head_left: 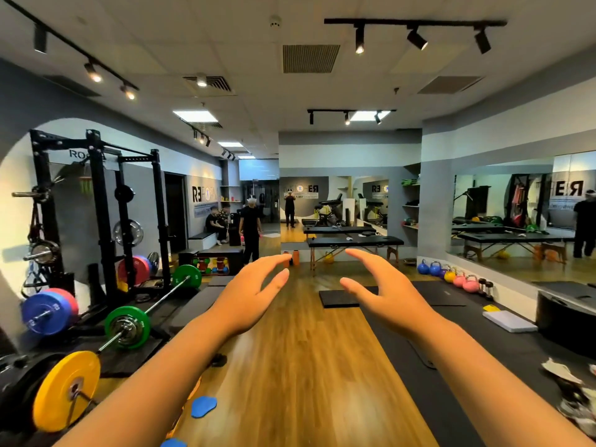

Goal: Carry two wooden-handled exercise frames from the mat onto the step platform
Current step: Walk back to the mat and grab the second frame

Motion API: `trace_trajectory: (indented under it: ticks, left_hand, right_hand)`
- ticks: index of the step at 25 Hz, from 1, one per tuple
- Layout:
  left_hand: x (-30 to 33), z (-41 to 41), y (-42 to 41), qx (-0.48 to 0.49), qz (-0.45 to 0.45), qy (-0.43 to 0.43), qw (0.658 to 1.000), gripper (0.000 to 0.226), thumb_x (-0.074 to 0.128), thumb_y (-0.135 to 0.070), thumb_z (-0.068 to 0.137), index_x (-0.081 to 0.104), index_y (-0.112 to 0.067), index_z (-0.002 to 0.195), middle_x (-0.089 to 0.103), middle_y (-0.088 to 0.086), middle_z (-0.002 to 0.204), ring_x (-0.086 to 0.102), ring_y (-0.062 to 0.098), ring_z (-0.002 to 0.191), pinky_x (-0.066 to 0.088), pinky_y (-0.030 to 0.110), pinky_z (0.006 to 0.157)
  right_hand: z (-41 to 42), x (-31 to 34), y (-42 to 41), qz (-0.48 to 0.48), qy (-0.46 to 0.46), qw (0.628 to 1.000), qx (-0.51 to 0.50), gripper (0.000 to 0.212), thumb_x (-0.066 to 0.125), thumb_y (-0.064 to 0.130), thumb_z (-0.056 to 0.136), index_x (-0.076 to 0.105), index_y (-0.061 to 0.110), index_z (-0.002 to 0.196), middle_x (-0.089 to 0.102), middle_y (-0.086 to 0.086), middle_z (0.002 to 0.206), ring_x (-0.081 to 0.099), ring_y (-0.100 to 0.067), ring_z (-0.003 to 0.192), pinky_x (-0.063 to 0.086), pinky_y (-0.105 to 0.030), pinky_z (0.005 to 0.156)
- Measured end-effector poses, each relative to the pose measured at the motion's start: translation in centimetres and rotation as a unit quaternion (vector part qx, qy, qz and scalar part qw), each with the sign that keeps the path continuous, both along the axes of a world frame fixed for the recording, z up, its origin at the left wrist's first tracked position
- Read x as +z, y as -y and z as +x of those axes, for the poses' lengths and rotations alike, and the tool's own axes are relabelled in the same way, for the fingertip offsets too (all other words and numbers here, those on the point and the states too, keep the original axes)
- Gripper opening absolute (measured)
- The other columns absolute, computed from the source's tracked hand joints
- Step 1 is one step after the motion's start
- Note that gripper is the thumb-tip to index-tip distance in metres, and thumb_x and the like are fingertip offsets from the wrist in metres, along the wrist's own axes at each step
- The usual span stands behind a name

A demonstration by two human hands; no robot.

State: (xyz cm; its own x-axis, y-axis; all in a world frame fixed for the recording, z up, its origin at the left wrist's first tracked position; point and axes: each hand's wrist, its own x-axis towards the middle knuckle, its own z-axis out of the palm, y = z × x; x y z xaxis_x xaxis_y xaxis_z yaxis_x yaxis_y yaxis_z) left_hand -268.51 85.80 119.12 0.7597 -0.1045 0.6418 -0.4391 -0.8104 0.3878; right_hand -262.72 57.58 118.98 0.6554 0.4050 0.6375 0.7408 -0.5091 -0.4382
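Both my arms reach forward over the wooden floor. My left hand [254, 291] and my right hand [383, 291] are raised at chest height, palms facing each other, fingers spread and relaxed, holding nothing. No wooden-handled exercise frame shows anywhere in the head view. A small black mat [338, 298] lies on the floor just beyond my right hand. A long black mat [483, 337] runs along the right side. I cannot pick out a step platform.
A black squat rack [96, 214] and a barbell with green plates [129, 327] fill the left. A yellow plate [64, 391] lies near left. Kettlebells [451, 275] line the mirror wall. A massage table [354, 243] and a person in black [250, 227] stand ahead.
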Motion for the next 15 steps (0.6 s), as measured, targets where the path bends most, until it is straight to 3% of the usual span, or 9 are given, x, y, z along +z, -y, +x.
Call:
trace_trajectory:
  ticks: [6, 10, 15]
  left_hand:
    - [2.7, 15.0, 1.1, 0.034, -0.001, 0.016, 0.999, 0.05, 0.04, -0.05, 0.107, 0.046, -0.033, 0.154, 0.05, -0.011, 0.155, 0.043, 0.008, 0.143, 0.036, 0.036, 0.117]
    - [2.6, 24.8, 1.3, 0.03, -0.009, 0.025, 0.999, 0.056, 0.036, -0.058, 0.103, 0.046, -0.036, 0.154, 0.051, -0.014, 0.154, 0.043, 0.006, 0.143, 0.037, 0.037, 0.117]
    - [0.8, 37.9, 0.0, 0.014, -0.012, 0.02, 1.0, 0.059, 0.033, -0.065, 0.1, 0.044, -0.041, 0.153, 0.049, -0.017, 0.154, 0.042, 0.004, 0.143, 0.037, 0.04, 0.117]
  right_hand:
    - [16.4, 3.0, 0.9, -0.011, 0.017, 1.0, 0.02, 0.074, 0.047, 0.075, 0.09, 0.035, 0.044, 0.156, 0.041, 0.017, 0.159, 0.036, -0.003, 0.143, 0.034, -0.032, 0.113]
    - [26.7, 3.6, 0.4, -0.006, 0.022, 0.999, 0.029, 0.07, 0.048, 0.072, 0.092, 0.035, 0.045, 0.155, 0.041, 0.016, 0.159, 0.034, -0.004, 0.144, 0.03, -0.027, 0.108]
    - [39.4, 1.9, -1.1, -0.006, 0.016, 1.0, 0.023, 0.071, 0.049, 0.071, 0.093, 0.034, 0.043, 0.156, 0.04, 0.014, 0.16, 0.033, -0.006, 0.146, 0.031, -0.032, 0.113]
